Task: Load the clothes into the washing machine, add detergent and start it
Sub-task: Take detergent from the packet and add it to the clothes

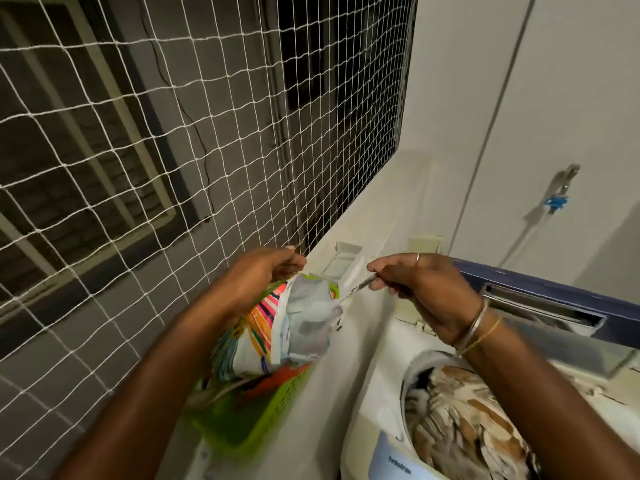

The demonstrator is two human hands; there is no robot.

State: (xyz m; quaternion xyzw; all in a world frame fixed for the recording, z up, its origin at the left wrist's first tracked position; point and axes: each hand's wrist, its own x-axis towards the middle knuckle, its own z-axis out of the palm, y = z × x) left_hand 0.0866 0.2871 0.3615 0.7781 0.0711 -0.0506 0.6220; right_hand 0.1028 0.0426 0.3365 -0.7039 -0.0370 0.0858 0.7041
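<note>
Left of the washing machine (374,403), clothes (460,420) in its drum, your left hand (263,271) pinched the top of the detergent bag (277,327) in the green basket (256,420) while your right hand (422,285) gripped a thin metal tool (360,289) at its mouth; a hard tug could have spilled powder.

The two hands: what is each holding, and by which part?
The left hand pinches the top edge of the colourful detergent bag. The right hand grips one end of a thin metal utensil, too blurred to name.

Blurred green basket (249,419); thin object (363,287), perhaps a spoon.
</note>
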